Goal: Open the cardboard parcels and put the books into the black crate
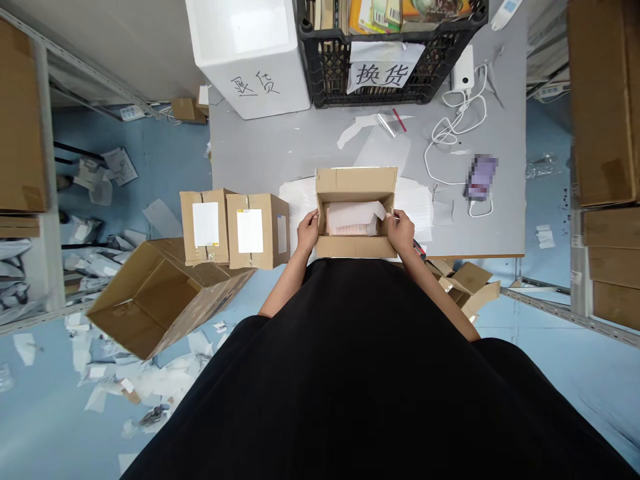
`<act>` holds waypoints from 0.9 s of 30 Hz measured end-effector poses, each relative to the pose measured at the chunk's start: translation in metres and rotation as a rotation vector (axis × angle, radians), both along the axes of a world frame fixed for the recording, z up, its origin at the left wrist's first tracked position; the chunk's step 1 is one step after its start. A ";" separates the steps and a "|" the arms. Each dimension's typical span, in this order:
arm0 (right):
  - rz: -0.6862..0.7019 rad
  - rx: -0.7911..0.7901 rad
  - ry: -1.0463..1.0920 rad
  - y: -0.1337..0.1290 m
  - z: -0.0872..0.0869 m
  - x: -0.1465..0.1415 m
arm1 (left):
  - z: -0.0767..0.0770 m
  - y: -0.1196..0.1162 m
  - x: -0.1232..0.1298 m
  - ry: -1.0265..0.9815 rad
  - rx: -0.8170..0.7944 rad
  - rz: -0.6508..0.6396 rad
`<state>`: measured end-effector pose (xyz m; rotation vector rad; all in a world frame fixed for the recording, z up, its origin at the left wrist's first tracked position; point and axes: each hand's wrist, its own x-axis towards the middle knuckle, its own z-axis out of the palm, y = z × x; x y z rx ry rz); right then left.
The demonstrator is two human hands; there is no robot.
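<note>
I read the left hand (307, 230) curled over the 9 o'clock wall of the open cardboard carton (356, 247), and the right hand (400, 230) curled over its 3 o'clock wall. Both are partly closed on the rims. A white-wrapped item (353, 219) lies inside, between them. On the counter (300, 147) at 12 o'clock, a black plastic crate (395, 90) bears a paper sign (383, 67) reading 换货. At 11 o'clock, a white foam box (250, 53) is marked 退货. Two taped cartons (233, 230) with white labels stand at 9 o'clock.

Carton walls (356, 247) bar left hand (307, 230) and right hand (401, 230) from the packet (353, 219).
</note>
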<state>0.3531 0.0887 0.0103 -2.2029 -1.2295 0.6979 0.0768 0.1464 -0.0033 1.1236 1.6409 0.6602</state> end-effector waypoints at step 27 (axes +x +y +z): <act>0.456 -0.431 -0.304 0.076 -0.018 -0.056 | -0.010 0.056 0.094 0.727 -0.162 -0.634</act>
